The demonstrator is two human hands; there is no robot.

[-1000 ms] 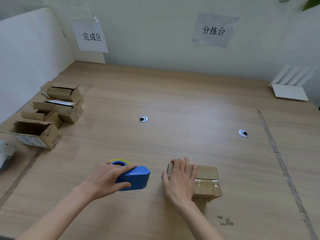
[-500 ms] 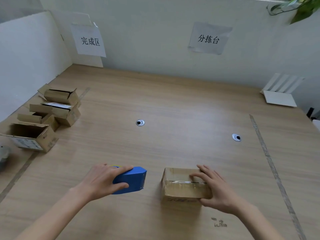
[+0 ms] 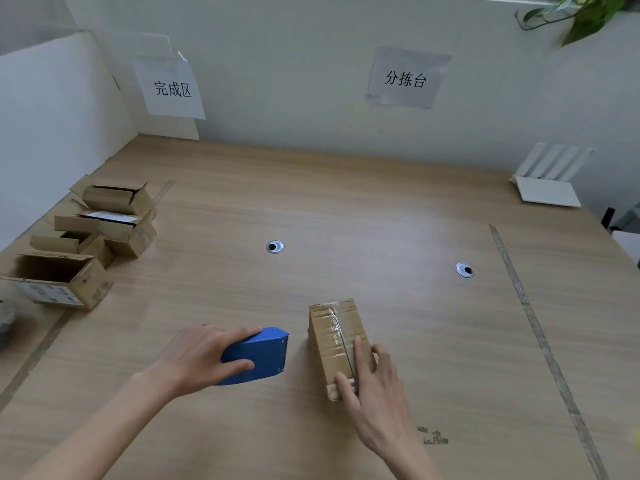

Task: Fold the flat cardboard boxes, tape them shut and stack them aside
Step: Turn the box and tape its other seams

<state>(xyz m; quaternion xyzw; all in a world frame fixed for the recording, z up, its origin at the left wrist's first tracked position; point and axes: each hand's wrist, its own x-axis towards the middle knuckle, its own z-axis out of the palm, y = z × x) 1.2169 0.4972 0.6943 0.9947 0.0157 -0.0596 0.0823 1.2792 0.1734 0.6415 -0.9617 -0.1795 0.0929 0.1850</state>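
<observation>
A small cardboard box [image 3: 337,341] lies on the wooden desk [image 3: 381,209], near its front edge and a little right of the middle, turned so one end points away from the person. Clear tape [image 3: 335,332] runs along its top seam. The right hand [image 3: 372,393] rests on the near end of the box, fingers [image 3: 356,355] laid flat and close together over the top, thumb against the near corner.

Just left of the box, apart from it, a blue tape dispenser [image 3: 258,355] sits on the desk. The left hand [image 3: 201,358] is wrapped over its rear part, fingers curled along the top and thumb along the side, gripping it; the toothed edge faces the box.

Well to the left, along the desk's edge, stand four other boxes [image 3: 114,216] with their flaps open, close together in a loose group. Two round cable grommets [image 3: 275,246] are set in the desk farther back. A white folded item [image 3: 547,188] lies at the far right corner. On the wall hang two paper signs [image 3: 405,77], and leaves of a plant [image 3: 588,12] show at the top right.
</observation>
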